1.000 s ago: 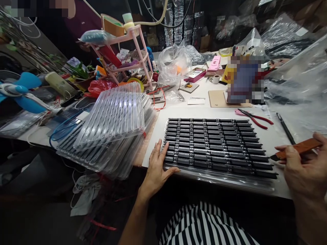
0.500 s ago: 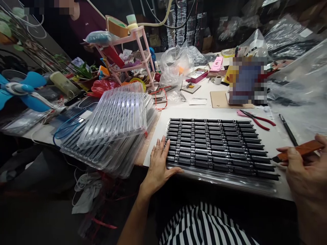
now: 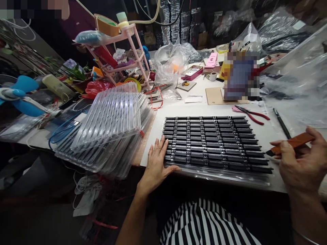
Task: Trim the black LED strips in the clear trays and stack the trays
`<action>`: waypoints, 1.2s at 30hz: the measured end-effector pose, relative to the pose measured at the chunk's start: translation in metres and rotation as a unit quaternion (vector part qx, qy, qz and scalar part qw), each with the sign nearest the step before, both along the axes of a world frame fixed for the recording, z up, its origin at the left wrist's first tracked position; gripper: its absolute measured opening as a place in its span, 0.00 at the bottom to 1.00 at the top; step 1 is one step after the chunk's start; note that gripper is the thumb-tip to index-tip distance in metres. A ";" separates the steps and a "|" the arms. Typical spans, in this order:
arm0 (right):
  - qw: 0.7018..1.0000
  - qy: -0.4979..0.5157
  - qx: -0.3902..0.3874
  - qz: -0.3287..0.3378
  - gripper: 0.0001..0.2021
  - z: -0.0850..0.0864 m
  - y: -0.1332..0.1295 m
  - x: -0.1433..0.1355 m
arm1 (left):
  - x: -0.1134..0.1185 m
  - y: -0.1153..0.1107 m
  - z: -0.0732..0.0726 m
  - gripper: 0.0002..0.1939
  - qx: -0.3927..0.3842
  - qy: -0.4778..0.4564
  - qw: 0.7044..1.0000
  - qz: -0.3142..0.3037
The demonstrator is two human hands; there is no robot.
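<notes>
A clear plastic tray (image 3: 230, 177) with rows of black connector-like strips (image 3: 204, 143) lies on a white sheet in front of me. My left hand (image 3: 155, 165) rests spread at the tray's left edge, fingertips touching the ends of the rows. At the right, my right hand (image 3: 298, 160) grips an orange-brown tool (image 3: 297, 141) with a dark tip, which points left toward the right ends of the lower rows without touching them.
Stacked clear trays (image 3: 109, 117) stand at the left, before a pink rack (image 3: 135, 44). Red-handled pliers (image 3: 252, 115) and a black pen-like tool (image 3: 281, 123) lie beyond the tray. A blue fan (image 3: 19, 95) is far left; plastic bags (image 3: 170, 63) sit at the back.
The view has shifted slightly, moving most things left in the picture. My left hand stays at the tray's edge, and my right hand still holds the tool, its tip nearer the row ends.
</notes>
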State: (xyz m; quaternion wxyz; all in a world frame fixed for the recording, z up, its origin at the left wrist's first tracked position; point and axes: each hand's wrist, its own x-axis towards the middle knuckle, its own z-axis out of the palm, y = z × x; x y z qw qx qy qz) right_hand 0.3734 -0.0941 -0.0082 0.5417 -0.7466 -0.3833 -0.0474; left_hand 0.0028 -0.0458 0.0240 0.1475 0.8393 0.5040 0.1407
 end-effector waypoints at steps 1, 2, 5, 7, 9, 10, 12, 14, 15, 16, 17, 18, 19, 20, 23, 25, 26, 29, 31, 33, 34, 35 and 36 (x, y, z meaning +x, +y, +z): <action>1.000 -0.009 0.003 0.015 0.35 0.000 0.000 0.000 | 0.000 0.000 0.000 0.47 0.005 0.006 1.000 0.000; 0.999 -0.015 0.008 0.029 0.34 0.000 -0.001 0.000 | 0.000 0.000 0.001 0.46 0.013 0.014 1.000 -0.001; 0.999 -0.007 0.022 0.044 0.33 -0.001 -0.001 0.000 | 0.002 0.000 0.001 0.45 0.044 0.045 0.998 -0.002; 0.999 -0.001 0.025 0.046 0.33 -0.001 -0.001 0.001 | 0.004 -0.001 0.000 0.45 0.070 0.067 0.995 -0.002; 0.999 0.004 0.024 0.047 0.33 -0.001 -0.001 0.001 | 0.009 -0.002 0.000 0.45 0.090 0.085 0.992 0.000; 0.998 0.007 0.024 0.050 0.33 -0.001 -0.002 0.001 | 0.012 -0.002 0.000 0.45 0.098 0.092 0.991 0.000; 0.998 0.014 0.027 0.058 0.33 0.000 -0.003 0.001 | 0.019 -0.004 0.002 0.46 0.110 0.102 0.989 -0.004; 0.997 0.018 0.029 0.064 0.32 0.001 -0.004 0.000 | 0.028 -0.005 0.003 0.46 0.118 0.108 0.987 -0.010; 0.997 0.019 0.029 0.066 0.32 0.001 -0.004 -0.001 | 0.032 -0.006 0.004 0.46 0.120 0.109 0.987 -0.013; 0.997 0.020 0.029 0.067 0.32 0.002 -0.004 -0.001 | 0.036 -0.006 0.004 0.46 0.124 0.110 0.986 -0.017; 0.997 0.020 0.029 0.069 0.31 0.002 -0.005 -0.002 | 0.040 -0.007 0.004 0.47 0.128 0.110 0.985 -0.020; 0.997 0.020 0.028 0.071 0.31 0.003 -0.005 -0.002 | 0.044 -0.007 0.004 0.46 0.132 0.111 0.985 -0.024; 0.997 0.023 0.027 0.073 0.31 0.003 -0.006 -0.003 | 0.048 -0.008 0.004 0.46 0.136 0.112 0.984 -0.029; 0.997 0.027 0.026 0.075 0.31 0.004 -0.006 -0.003 | 0.051 -0.008 0.004 0.46 0.140 0.114 0.983 -0.034; 0.995 0.044 0.025 0.086 0.30 0.007 -0.008 -0.005 | 0.062 -0.009 0.003 0.45 0.147 0.123 0.980 -0.050; 0.994 0.049 0.028 0.094 0.29 0.009 -0.009 -0.006 | 0.068 -0.010 0.004 0.44 0.152 0.127 0.978 -0.058; 0.993 0.052 0.029 0.097 0.29 0.009 -0.009 -0.007 | 0.072 -0.010 0.004 0.43 0.153 0.128 0.978 -0.062; 0.992 0.064 0.038 0.104 0.29 0.009 -0.010 -0.007 | 0.083 -0.011 0.005 0.42 0.154 0.129 0.977 -0.075; 0.991 0.066 0.046 0.109 0.29 0.009 -0.010 -0.007 | 0.091 -0.012 0.006 0.42 0.151 0.133 0.976 -0.086; 0.990 0.068 0.049 0.116 0.29 0.008 -0.010 -0.006 | 0.100 -0.013 0.006 0.42 0.150 0.138 0.974 -0.096; 0.989 0.069 0.048 0.121 0.29 0.008 -0.010 -0.006 | 0.104 -0.013 0.006 0.42 0.149 0.140 0.974 -0.100; 0.989 0.069 0.048 0.125 0.29 0.008 -0.011 -0.006 | 0.107 -0.014 0.006 0.42 0.148 0.141 0.973 -0.105; 0.988 0.067 0.048 0.129 0.29 0.009 -0.011 -0.006 | 0.111 -0.014 0.006 0.42 0.147 0.142 0.973 -0.109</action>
